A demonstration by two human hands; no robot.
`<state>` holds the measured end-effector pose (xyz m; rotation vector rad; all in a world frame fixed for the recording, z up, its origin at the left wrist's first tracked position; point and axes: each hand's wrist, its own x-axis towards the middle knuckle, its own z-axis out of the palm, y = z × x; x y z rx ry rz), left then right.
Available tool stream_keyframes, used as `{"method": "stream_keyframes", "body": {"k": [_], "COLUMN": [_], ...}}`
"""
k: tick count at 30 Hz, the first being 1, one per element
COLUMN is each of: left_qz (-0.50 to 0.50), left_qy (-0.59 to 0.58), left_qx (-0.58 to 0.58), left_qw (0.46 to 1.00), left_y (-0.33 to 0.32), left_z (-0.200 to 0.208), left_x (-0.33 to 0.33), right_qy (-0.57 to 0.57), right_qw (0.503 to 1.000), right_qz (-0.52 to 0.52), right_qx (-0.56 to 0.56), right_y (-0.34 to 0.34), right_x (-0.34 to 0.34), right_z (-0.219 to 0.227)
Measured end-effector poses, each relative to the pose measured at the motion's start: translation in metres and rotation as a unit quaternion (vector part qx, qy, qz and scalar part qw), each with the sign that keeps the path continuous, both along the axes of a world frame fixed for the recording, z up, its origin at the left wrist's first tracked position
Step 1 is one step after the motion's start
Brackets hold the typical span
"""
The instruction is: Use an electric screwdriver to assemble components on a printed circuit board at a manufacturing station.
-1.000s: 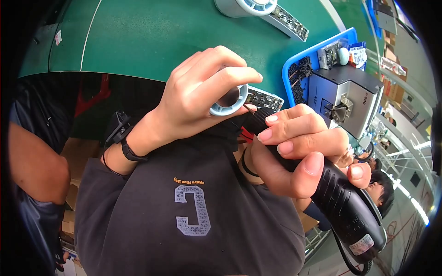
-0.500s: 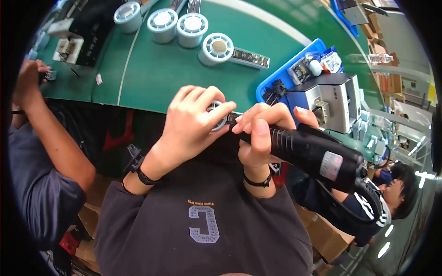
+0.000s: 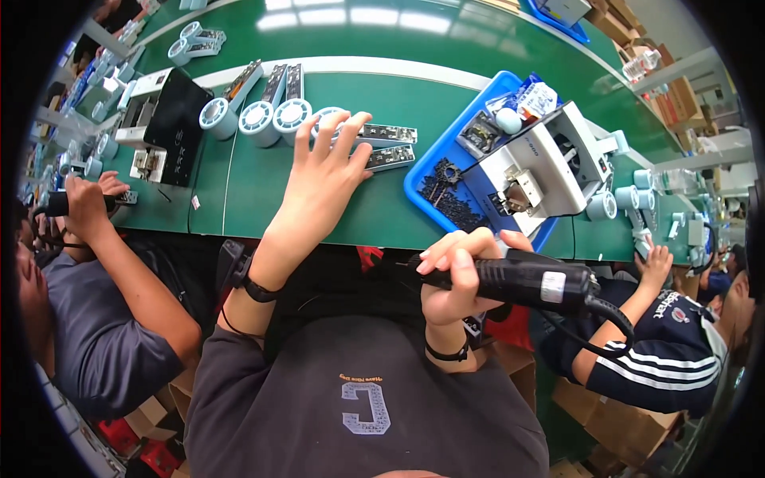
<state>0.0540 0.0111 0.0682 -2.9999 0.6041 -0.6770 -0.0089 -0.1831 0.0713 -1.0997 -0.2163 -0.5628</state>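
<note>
My left hand [image 3: 319,183] reaches over the green bench, fingers spread, above pale blue round-headed housings. Beneath and beside its fingers lie two housings whose long arms hold circuit boards; one arm [image 3: 390,157] is nearer me, the other arm [image 3: 388,133] just beyond. The fingers hide most of their round heads, and whether they touch them I cannot tell. My right hand [image 3: 466,275] is wrapped round a black corded electric screwdriver [image 3: 526,281], held level in front of my chest at the bench edge, its thin bit pointing left.
More round-headed housings [image 3: 256,121] stand in a row to the left. At right a blue tray [image 3: 414,171] holds small black screws [image 3: 458,209], bags and a white-and-black machine [image 3: 550,163]. Another black machine [image 3: 171,119] stands left. Co-workers sit on both sides.
My left hand has let go of the housing it held before my chest and moved forward over the row, where another housing now lies. The screwdriver has come down slightly and levelled.
</note>
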Motion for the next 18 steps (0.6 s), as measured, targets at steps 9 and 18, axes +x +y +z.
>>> {"method": "stream_keyframes", "body": {"k": [9, 18], "left_qz": [-0.039, -0.105], "left_qy": [0.191, 0.004], "left_qx": [0.063, 0.049], "left_qw": [0.979, 0.993], "left_y": [-0.013, -0.006], "left_z": [0.016, 0.040], "left_x": [0.073, 0.158], "right_qy": [0.010, 0.034], "right_qw": [0.998, 0.999], "right_qz": [0.062, 0.031], "right_qx": [0.004, -0.010], "right_y": [0.003, -0.003], "right_x": [0.006, 0.006], "right_z": [-0.015, -0.027]}}
